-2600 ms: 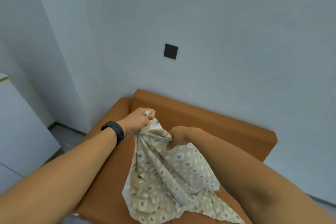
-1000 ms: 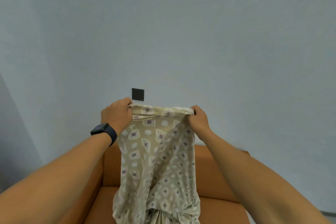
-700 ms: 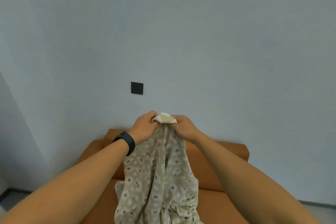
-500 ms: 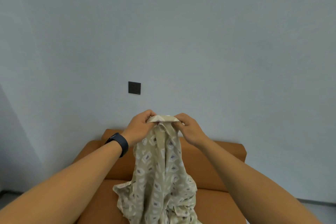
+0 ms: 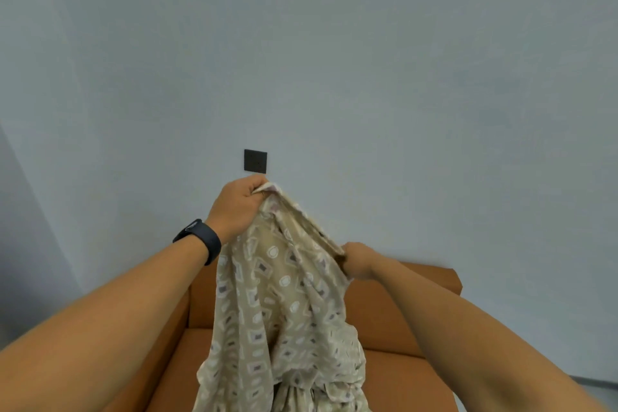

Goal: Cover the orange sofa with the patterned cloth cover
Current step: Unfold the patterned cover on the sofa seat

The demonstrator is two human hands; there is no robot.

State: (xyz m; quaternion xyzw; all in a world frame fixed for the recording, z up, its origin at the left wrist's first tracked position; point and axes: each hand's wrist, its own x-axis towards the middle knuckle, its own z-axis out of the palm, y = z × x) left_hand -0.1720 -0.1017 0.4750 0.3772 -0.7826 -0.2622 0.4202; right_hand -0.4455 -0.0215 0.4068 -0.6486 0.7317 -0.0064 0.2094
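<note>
We have the cloth (image 5: 284, 298) up in the air over the sofa (image 5: 394, 311), and the way it is held looks like a search along its hem. Our left hand (image 5: 235, 207) is the high one, just under the black wall plate (image 5: 255, 161), with its grip curled tight round a bunched corner. Our right hand (image 5: 357, 259) sits lower and off to the side of that plate, fingers pinched on the same top edge, so the hem runs as a slope between the two. Holding one end high probably lets the weight of the fabric pull the folds out — the rest hangs in a narrow, crumpled column, and its lower part lies heaped on the seat.

The sofa is uncovered apart from that heap: backrest, near armrest and the seat on both sides of the cloth show orange. The top edge of the backrest lies below the plate and close to the wall, so there is little slack behind it for tucking. To either side and above the backrest the air is open — room, we judge, to draw the hands apart and spread the cloth wide before lowering it. A black wristband (image 5: 200, 239) sits on the left wrist.
</note>
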